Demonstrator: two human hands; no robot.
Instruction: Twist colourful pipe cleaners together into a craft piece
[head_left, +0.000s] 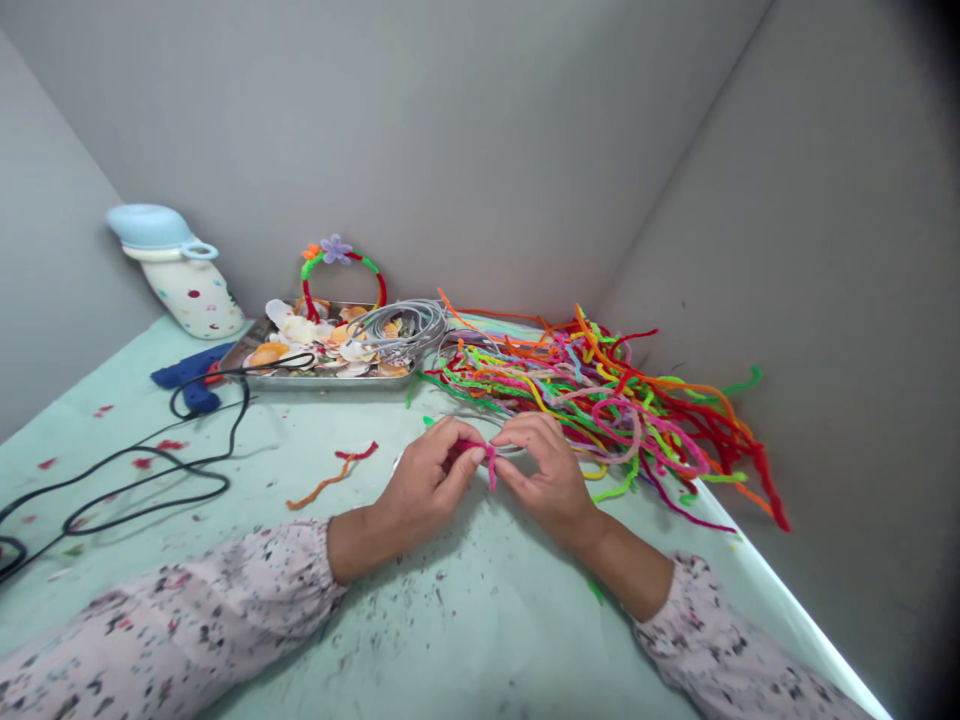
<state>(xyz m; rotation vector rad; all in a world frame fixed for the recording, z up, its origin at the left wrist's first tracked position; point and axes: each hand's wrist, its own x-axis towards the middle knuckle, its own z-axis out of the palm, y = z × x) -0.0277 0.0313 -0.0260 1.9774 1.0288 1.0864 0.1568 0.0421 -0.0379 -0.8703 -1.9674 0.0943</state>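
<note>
Near the middle of the table, my left hand [429, 478] pinches a pink pipe cleaner [492, 470] between thumb and fingers. A short end of it hangs down between my two hands. My right hand [551, 478] is closed close beside it, thumb and forefinger on a thin grey wire [512, 451]. The pink pipe cleaner appears to loop round this wire where the hands meet. My fingers hide most of both pieces.
A large heap of coloured pipe cleaners [555, 375] spreads behind and right. A metal tray [330, 383] holds shells and coiled grey wire [409, 325]; a flower-trimmed hoop [384, 285] stands there. Leftward are a blue glue gun [187, 372], its black cord [161, 455] and a bottle [187, 290].
</note>
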